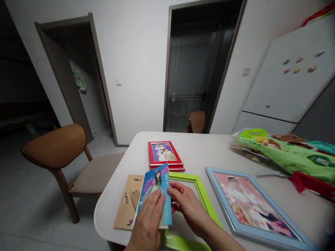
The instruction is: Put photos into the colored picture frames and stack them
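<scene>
A blue photo print (163, 200) showing a long-haired figure is tilted up between my hands above the table. My left hand (149, 218) lies across its front with the fingers together; the thumb is hidden. On the print's right edge, my right hand (183, 198) pinches with thumb and fingers. Beneath them is a lime-green picture frame (206, 200), its border partly covered by my hands and the print. A wooden backing board (123, 209) with metal clips and a stand flap lies at the left, partly under the print.
Red picture frames (179, 163) are stacked behind the print. A light-blue framed photo (225, 209) lies to the right. Green packaging (282, 150) and a red-handled tool (311, 186) are at the table's right. A wooden chair (54, 146) stands left of the white table (204, 150).
</scene>
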A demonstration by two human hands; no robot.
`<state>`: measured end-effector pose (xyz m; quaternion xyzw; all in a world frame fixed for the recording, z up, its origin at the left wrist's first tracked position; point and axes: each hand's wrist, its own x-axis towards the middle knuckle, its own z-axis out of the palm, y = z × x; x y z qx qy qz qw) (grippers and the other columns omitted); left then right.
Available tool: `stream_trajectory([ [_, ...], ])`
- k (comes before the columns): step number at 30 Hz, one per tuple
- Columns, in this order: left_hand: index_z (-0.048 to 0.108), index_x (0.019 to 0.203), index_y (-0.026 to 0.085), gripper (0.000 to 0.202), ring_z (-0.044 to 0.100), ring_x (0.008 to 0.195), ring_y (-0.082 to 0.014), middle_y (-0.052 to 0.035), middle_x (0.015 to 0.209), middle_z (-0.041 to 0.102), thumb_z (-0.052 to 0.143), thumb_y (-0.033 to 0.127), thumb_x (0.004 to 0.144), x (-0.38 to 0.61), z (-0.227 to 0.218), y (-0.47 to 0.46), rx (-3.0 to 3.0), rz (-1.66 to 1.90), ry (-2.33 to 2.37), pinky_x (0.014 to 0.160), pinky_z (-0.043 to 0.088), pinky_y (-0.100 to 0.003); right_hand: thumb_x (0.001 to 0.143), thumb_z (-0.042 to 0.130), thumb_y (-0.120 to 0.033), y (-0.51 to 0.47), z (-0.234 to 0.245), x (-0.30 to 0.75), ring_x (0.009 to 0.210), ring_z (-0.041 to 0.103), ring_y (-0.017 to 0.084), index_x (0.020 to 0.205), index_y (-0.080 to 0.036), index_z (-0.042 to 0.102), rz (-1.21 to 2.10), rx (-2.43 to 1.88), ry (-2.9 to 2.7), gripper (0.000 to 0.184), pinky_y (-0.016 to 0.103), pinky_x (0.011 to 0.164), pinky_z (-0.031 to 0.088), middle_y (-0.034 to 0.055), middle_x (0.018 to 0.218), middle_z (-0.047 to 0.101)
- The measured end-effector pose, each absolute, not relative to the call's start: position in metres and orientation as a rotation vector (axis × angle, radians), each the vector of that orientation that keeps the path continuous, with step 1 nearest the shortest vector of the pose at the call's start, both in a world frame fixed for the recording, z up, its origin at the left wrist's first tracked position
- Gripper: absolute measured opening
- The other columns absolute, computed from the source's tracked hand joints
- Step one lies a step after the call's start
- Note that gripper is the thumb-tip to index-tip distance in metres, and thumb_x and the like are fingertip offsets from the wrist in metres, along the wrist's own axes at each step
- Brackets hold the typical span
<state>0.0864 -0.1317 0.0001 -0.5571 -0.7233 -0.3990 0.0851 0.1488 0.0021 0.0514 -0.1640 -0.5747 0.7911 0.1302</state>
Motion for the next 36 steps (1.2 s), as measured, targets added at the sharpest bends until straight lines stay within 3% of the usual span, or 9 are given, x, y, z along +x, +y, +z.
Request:
stream_trajectory([
  [5, 0.05, 0.112, 0.018, 0.032, 0.048, 0.108, -0.0202, -0.0069, 0.113, 0.056, 0.04, 0.023, 0.083, 0.103, 0.028, -0.111, -0.914, -2.186, -2.017, 0.094, 0.036, -0.034, 0.069, 0.054, -0.042, -0.001, 0.042, 0.161, 0.071, 0.057, 0.014, 0.101, -0.015, 0.053, 2.232, -0.735, -1.549, 0.042, 0.026, 0.058, 0.046, 0.0076, 0.092, 0.06],
  [9, 0.051, 0.11, 0.012, 0.043, 0.054, 0.1, -0.0247, -0.011, 0.101, 0.062, 0.05, 0.039, 0.077, 0.124, 0.021, -0.088, -0.667, -2.825, -1.893, 0.088, 0.041, -0.035, 0.073, 0.046, -0.038, 0.016, 0.017, 0.173, 0.079, 0.06, 0.019, 0.1, -0.016, 0.05, 2.265, -0.793, -1.335, 0.035, 0.029, 0.062, 0.048, 0.0088, 0.093, 0.062],
  [12, 0.039, 0.12, 0.012, 0.059, 0.052, 0.102, -0.0259, -0.0142, 0.11, 0.057, 0.054, 0.042, 0.072, 0.123, 0.006, -0.084, -0.711, -3.015, -1.857, 0.086, 0.043, -0.036, 0.073, 0.041, -0.034, 0.04, 0.018, 0.188, 0.074, 0.061, 0.02, 0.104, -0.019, 0.048, 2.116, -0.848, -1.4, 0.035, 0.028, 0.056, 0.048, 0.0073, 0.086, 0.065],
  [15, 0.033, 0.124, 0.012, 0.062, 0.045, 0.11, -0.0251, -0.0156, 0.122, 0.046, 0.055, 0.037, 0.072, 0.108, -0.003, -0.099, -0.974, -2.667, -2.155, 0.091, 0.038, -0.038, 0.071, 0.038, -0.029, 0.06, 0.025, 0.2, 0.066, 0.062, 0.02, 0.108, -0.02, 0.046, 2.051, -1.01, -1.571, 0.038, 0.028, 0.051, 0.047, 0.0063, 0.079, 0.067],
  [20, 0.043, 0.119, 0.02, 0.051, 0.031, 0.12, -0.0273, -0.0106, 0.13, 0.037, 0.055, 0.028, 0.07, 0.075, -0.01, -0.145, -1.427, -1.266, -2.553, 0.097, 0.026, -0.047, 0.065, 0.035, -0.018, 0.07, 0.03, 0.199, 0.058, 0.062, 0.019, 0.114, -0.019, 0.042, 2.122, -0.937, -1.695, 0.049, 0.027, 0.048, 0.045, 0.0049, 0.075, 0.068],
  [23, 0.037, 0.123, 0.023, 0.06, 0.033, 0.118, -0.0318, -0.0119, 0.129, 0.037, 0.058, 0.036, 0.069, 0.061, -0.02, -0.172, -1.506, -0.768, -2.57, 0.093, 0.028, -0.053, 0.063, 0.036, -0.016, 0.07, 0.029, 0.192, 0.054, 0.062, 0.018, 0.116, -0.018, 0.041, 2.218, -0.866, -1.729, 0.053, 0.026, 0.048, 0.045, 0.0044, 0.073, 0.068],
  [28, 0.024, 0.128, 0.029, 0.073, 0.036, 0.116, -0.0309, -0.0089, 0.13, 0.035, 0.057, 0.05, 0.067, 0.05, -0.049, -0.199, -1.68, -0.49, -2.422, 0.091, 0.034, -0.046, 0.063, 0.035, -0.016, 0.072, 0.022, 0.182, 0.053, 0.062, 0.017, 0.117, -0.016, 0.042, 2.221, -0.837, -1.682, 0.054, 0.026, 0.048, 0.045, 0.0043, 0.07, 0.068],
  [31, 0.023, 0.128, 0.033, 0.064, 0.042, 0.113, -0.0276, -0.0057, 0.127, 0.041, 0.054, 0.045, 0.072, 0.048, -0.067, -0.204, -1.71, -0.48, -2.33, 0.089, 0.038, -0.038, 0.065, 0.035, -0.019, 0.073, 0.012, 0.178, 0.053, 0.061, 0.018, 0.117, -0.015, 0.043, 2.046, -0.882, -1.768, 0.053, 0.026, 0.047, 0.044, 0.0047, 0.07, 0.068],
  [36, 0.023, 0.127, 0.036, 0.058, 0.043, 0.112, -0.0244, -0.0025, 0.125, 0.043, 0.051, 0.026, 0.077, 0.054, -0.064, -0.209, -1.714, -0.447, -2.322, 0.09, 0.039, -0.035, 0.068, 0.034, -0.021, 0.081, 0.003, 0.177, 0.059, 0.061, 0.019, 0.115, -0.013, 0.044, 1.629, -0.875, -2.117, 0.049, 0.027, 0.052, 0.044, 0.0047, 0.074, 0.067],
])
